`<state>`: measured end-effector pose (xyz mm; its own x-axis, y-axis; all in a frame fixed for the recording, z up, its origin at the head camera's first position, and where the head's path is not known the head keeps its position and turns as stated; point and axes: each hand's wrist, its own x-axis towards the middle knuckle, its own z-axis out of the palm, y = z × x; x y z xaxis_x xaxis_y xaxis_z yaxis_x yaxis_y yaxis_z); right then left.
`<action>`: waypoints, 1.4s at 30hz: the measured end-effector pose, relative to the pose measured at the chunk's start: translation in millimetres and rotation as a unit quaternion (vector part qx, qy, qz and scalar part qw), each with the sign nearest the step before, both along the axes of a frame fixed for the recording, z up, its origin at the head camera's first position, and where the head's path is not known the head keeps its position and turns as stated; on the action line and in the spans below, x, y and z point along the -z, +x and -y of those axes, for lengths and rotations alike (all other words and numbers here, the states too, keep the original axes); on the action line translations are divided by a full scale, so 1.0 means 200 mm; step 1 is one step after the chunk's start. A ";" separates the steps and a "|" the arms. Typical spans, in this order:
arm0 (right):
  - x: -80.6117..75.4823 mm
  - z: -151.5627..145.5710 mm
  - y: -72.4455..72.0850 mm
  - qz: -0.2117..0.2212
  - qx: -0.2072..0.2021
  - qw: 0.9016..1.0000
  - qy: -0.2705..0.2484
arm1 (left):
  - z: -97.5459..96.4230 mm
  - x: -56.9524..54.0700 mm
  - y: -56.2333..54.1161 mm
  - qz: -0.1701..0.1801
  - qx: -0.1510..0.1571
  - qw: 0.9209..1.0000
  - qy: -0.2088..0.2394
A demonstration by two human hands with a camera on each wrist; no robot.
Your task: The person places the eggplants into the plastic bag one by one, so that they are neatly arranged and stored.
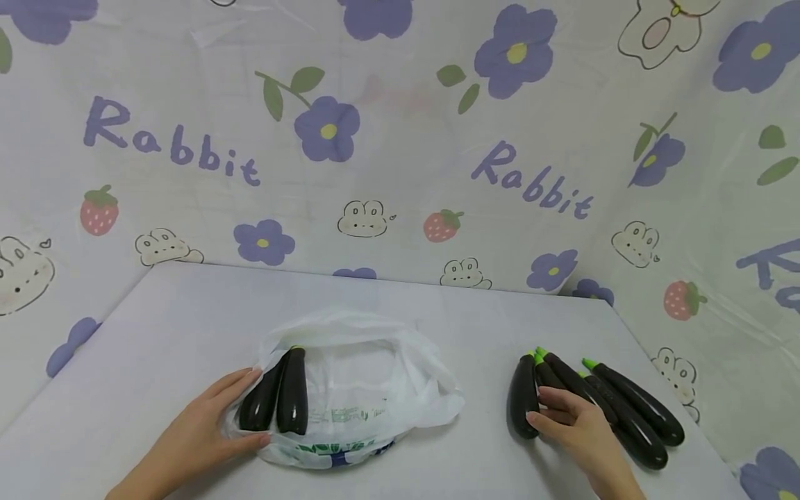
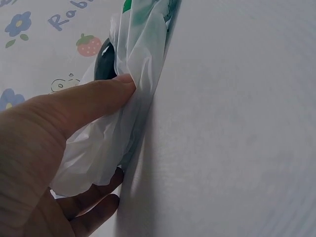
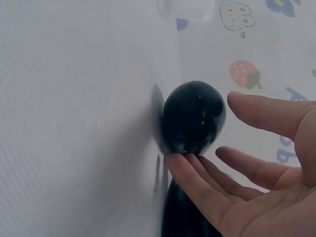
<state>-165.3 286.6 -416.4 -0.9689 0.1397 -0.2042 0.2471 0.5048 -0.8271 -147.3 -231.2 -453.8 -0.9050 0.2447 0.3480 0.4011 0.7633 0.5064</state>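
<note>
In the head view, my left hand (image 1: 203, 430) grips the left side of a white plastic bag (image 1: 425, 389), thumb over its near edge. Two dark, glossy eggplants (image 1: 292, 392) lie inside the bag's open mouth at its left end. The left wrist view has the thumb pressing the crumpled bag (image 2: 140, 64), fingers low by the tabletop. On the right, my right hand (image 1: 581, 430) is at the leftmost eggplant (image 1: 522, 399) of a small group. Its fingers are extended at the eggplant's side in the right wrist view, with the thumb (image 3: 266, 111) spread beside its rounded end.
Several more eggplants (image 1: 646, 410) with green stem ends lie fanned beside and beyond my right hand. The white table (image 1: 206, 305) is backed by a cloth (image 1: 400, 139) printed with flowers, rabbits and strawberries, which also hangs along the right side.
</note>
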 end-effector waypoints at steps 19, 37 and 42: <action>0.03 0.02 -0.02 0.027 0.032 0.999 0.007 | -0.02 0.00 -0.01 0.008 0.008 1.000 0.002; 0.03 0.02 -0.04 0.025 0.031 0.999 -0.003 | 0.00 0.01 0.00 0.004 -0.003 1.000 0.003; 0.03 0.03 -0.04 0.030 0.036 0.999 -0.005 | 0.00 0.00 0.00 0.005 -0.008 1.000 -0.001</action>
<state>-172.9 281.3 -422.1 -0.9427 0.2056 -0.2629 0.3310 0.4760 -0.8148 -147.4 -231.3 -454.7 -0.9121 0.2303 0.3391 0.3838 0.7703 0.5092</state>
